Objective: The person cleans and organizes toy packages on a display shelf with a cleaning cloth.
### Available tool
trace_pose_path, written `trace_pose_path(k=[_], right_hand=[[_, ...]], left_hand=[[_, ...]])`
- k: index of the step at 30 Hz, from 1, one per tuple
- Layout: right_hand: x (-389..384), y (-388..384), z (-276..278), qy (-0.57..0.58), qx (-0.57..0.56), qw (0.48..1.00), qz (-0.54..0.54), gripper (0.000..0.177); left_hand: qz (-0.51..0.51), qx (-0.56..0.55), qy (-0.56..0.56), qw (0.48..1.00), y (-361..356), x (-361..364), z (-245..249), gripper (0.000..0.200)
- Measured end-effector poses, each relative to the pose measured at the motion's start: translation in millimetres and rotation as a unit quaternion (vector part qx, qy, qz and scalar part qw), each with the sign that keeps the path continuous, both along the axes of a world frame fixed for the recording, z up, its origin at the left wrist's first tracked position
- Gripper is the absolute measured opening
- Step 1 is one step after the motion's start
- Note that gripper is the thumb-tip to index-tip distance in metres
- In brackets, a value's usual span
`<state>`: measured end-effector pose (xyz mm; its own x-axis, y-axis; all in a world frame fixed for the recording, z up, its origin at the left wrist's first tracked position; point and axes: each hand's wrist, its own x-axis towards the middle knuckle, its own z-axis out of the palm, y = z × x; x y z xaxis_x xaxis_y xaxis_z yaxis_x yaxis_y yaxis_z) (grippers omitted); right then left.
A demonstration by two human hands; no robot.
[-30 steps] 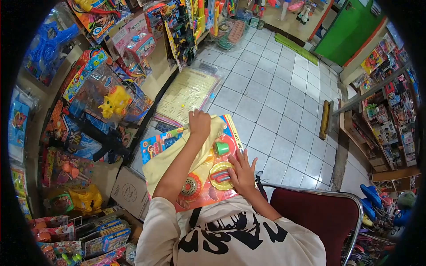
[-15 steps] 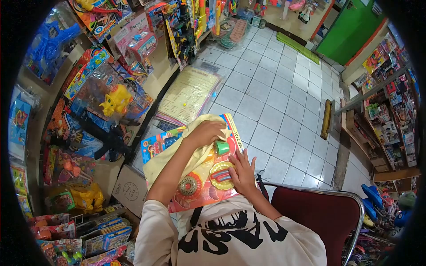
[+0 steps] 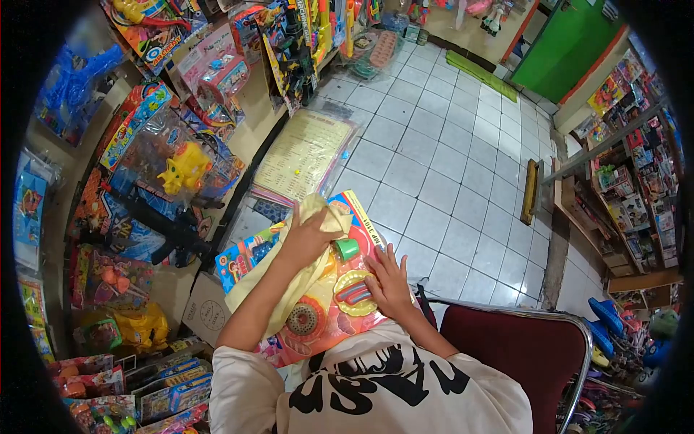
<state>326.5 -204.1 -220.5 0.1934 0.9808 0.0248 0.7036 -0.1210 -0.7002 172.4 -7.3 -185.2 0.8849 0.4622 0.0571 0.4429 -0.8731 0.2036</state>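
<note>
Cloth (image 3: 325, 217) reads soft and limp, bunched in my left hand (image 3: 303, 242); my right hand (image 3: 390, 286), spread flat, pins the light, bendy toy pack (image 3: 325, 334).

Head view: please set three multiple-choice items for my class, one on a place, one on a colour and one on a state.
1. Where is the green cup?
A) on the floor tiles
B) on the toy card
C) on the chair

2. What colour is the cloth?
A) pale yellow
B) blue
C) black

3. How is the right hand?
A) clenched on the cloth
B) lifted clear of the card
C) open, flat on the card

Answers:
1 B, the cup sits packed on the card's face.
2 A, the cloth gripped by the left hand is pale yellow.
3 C, its fingers lie spread on the card.
</note>
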Motion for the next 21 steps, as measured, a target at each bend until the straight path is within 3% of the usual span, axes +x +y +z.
trace_pose_path(k=[1, 4, 5, 8, 12, 15, 18, 21], right_hand=[[1, 0, 0, -0.004, 0.004, 1.000, -0.002, 0.047], [-1, 1, 1, -0.007, 0.011, 1.000, 0.001, 0.046], [0, 1, 1, -0.003, 0.008, 1.000, 0.005, 0.046], [-1, 0, 0, 0.002, 0.005, 1.000, 0.009, 0.045], [-1, 0, 3, 0.007, 0.003, 1.000, 0.006, 0.044], [-1, -1, 3, -0.006, 0.003, 1.000, 0.004, 0.043], [-1, -2, 2, -0.016, 0.012, 1.000, -0.011, 0.043], [2, -2, 0, -0.008, 0.013, 1.000, -0.025, 0.043]], left_hand=[[-0.007, 0.043, -0.022, 0.999, -4, -5, -8, 0.035], [0.040, 0.013, 0.069, 0.997, -10, -15, -7, 0.033], [0.026, 0.052, 0.013, 0.998, -9, -20, -11, 0.023], [-0.004, -0.040, 0.106, 0.994, -1, -21, 4, 0.016], [-0.040, -0.037, 0.037, 0.998, 11, -21, -10, 0.018], [-0.053, -0.132, 0.058, 0.988, 18, -14, 1, 0.015], [-0.039, -0.227, -0.082, 0.970, 18, -11, 7, 0.016], [0.043, -0.277, -0.294, 0.914, 18, -3, -4, 0.017]])
